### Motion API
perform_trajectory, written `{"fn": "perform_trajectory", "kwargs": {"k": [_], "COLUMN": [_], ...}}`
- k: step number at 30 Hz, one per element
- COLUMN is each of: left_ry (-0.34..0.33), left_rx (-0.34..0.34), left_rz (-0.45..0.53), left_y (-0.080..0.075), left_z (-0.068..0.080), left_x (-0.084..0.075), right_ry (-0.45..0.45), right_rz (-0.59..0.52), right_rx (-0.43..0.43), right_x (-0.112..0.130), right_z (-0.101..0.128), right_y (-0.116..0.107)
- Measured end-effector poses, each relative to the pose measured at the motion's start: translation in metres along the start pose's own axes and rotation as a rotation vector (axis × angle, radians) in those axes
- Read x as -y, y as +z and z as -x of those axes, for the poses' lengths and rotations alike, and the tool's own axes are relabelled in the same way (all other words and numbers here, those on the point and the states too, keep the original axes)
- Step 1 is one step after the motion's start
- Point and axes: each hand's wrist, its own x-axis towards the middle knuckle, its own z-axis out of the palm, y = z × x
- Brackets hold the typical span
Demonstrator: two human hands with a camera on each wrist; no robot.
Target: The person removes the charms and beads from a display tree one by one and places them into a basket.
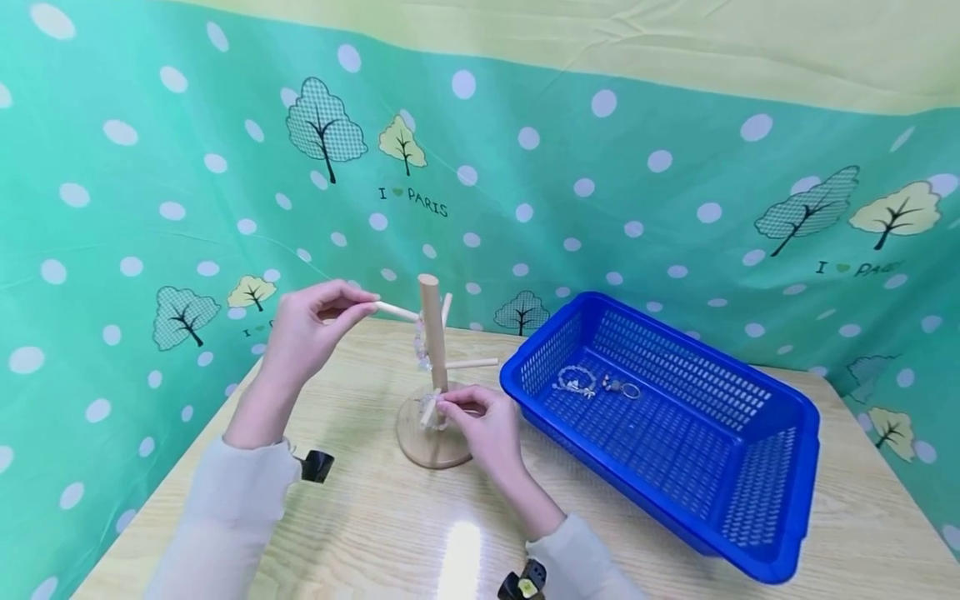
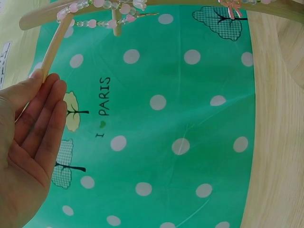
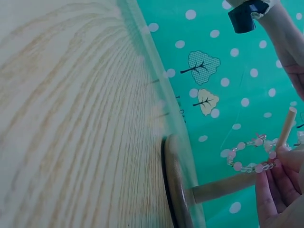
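our left hand (image 1: 303, 333) pinches the tip of an upper peg (image 1: 396, 312) on the wooden stand (image 1: 432, 367). our right hand (image 1: 480, 421) pinches a bead bracelet (image 3: 251, 154) at a low peg. tugging could tip the stand or snap the string.

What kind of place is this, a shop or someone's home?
Probably a makeshift tabletop set: a patterned cloth backdrop screens a wooden table bearing only a wooden jewellery stand and a blue basket.
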Motion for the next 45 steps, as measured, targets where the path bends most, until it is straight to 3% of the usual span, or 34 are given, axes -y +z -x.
{"fn": "perform_trajectory", "kwargs": {"k": [11,30,38,45], "left_ry": [-0.011,-0.011,-0.006,0.004], "left_rx": [-0.003,0.004,0.008,0.001], "left_rz": [0.004,0.006,0.004,0.003], "left_y": [-0.001,-0.001,0.000,0.000], "left_z": [0.000,0.000,0.000,0.000], "left_x": [0.000,-0.002,-0.002,-0.002], "right_ry": [-0.005,-0.041,-0.087,-0.120], "right_rz": [0.026,-0.023,-0.010,0.027], "right_rx": [0.053,0.140,0.136,0.111], "right_x": [0.010,0.029,0.051,0.082], "right_z": [0.012,0.029,0.033,0.031], "right_y": [-0.002,-0.013,-0.031,-0.059]}}
